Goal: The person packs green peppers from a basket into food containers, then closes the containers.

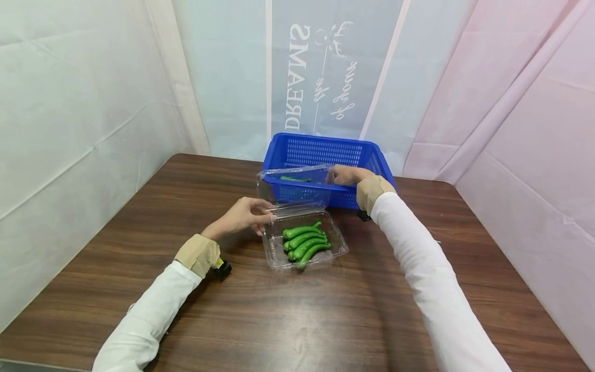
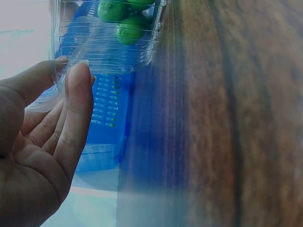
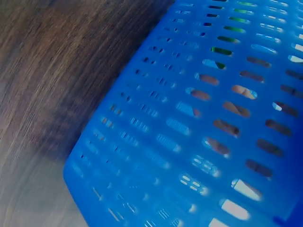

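Note:
My left hand [image 1: 246,214] pinches the left rear edge of a clear plastic clamshell box [image 1: 274,253], near its hinge; in the left wrist view the thumb and fingers [image 2: 78,94] meet at the plastic. Several green peppers [image 1: 307,242] lie side by side in the box's base. Its lid stands raised, leaning toward a blue plastic basket [image 1: 325,142]. My right hand [image 1: 348,175] reaches over the basket's front rim, its fingertips hidden. More green peppers [image 1: 295,179] show inside the basket through the lid. In the right wrist view, the slotted basket wall [image 3: 156,123] covers most of that hand.
Box and basket sit on a dark wood-grain table [image 1: 297,320], the basket near its back edge. A printed curtain [image 1: 223,77] hangs behind, and pale sheets [image 1: 534,129] line both sides. Both wrists carry small black devices under tan wraps [image 1: 200,254].

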`<move>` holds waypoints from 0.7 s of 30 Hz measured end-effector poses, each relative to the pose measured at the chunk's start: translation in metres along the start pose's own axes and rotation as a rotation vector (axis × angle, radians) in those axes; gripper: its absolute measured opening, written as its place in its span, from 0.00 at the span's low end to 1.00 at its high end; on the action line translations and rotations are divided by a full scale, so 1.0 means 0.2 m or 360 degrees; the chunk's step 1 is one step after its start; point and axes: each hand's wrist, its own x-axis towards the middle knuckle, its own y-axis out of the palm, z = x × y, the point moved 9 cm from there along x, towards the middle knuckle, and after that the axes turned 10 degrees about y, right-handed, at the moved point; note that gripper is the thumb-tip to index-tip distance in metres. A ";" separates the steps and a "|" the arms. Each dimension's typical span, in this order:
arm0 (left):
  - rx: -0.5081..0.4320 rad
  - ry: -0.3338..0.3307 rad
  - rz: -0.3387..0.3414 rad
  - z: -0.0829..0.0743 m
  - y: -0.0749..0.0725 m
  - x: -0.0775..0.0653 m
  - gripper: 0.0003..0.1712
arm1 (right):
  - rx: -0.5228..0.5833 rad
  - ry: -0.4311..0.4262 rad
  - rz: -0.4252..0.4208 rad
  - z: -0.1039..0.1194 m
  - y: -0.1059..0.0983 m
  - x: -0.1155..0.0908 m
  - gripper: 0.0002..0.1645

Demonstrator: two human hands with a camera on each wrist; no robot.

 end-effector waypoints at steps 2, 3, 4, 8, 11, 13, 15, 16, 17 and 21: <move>0.0003 0.0005 0.0000 0.00 0.00 0.00 0.23 | -0.0028 -0.0046 -0.0051 0.01 -0.01 -0.01 0.22; 0.0003 0.0008 -0.0001 0.00 0.00 0.00 0.23 | -0.0047 -0.0080 -0.0085 0.01 -0.02 -0.01 0.21; 0.0004 0.0011 0.0000 0.00 0.00 0.00 0.23 | -0.0061 -0.0117 -0.0118 0.02 -0.03 -0.02 0.20; -0.0002 0.0016 0.0006 -0.01 0.00 0.00 0.23 | -0.0088 -0.0150 -0.0289 0.02 -0.07 -0.04 0.15; -0.0018 0.0008 0.0008 0.00 0.01 0.00 0.23 | -0.0113 -0.0161 -0.0420 0.02 -0.09 -0.07 0.12; -0.0018 0.0002 0.0008 0.00 0.01 0.00 0.23 | -0.0151 -0.0198 -0.0510 0.04 -0.10 -0.10 0.11; -0.0009 0.0008 0.0009 -0.01 0.01 0.00 0.23 | -0.0199 -0.0227 -0.0596 0.06 -0.11 -0.12 0.11; -0.0004 0.0010 0.0009 -0.01 0.01 0.00 0.23 | -0.0222 -0.0236 -0.0635 0.06 -0.12 -0.14 0.11; 0.0002 0.0013 0.0008 -0.01 0.00 0.00 0.23 | -0.0243 -0.0241 -0.0666 0.07 -0.12 -0.15 0.11; 0.0011 0.0026 0.0011 -0.01 0.00 0.00 0.24 | -0.0296 -0.0248 -0.0733 0.09 -0.14 -0.19 0.13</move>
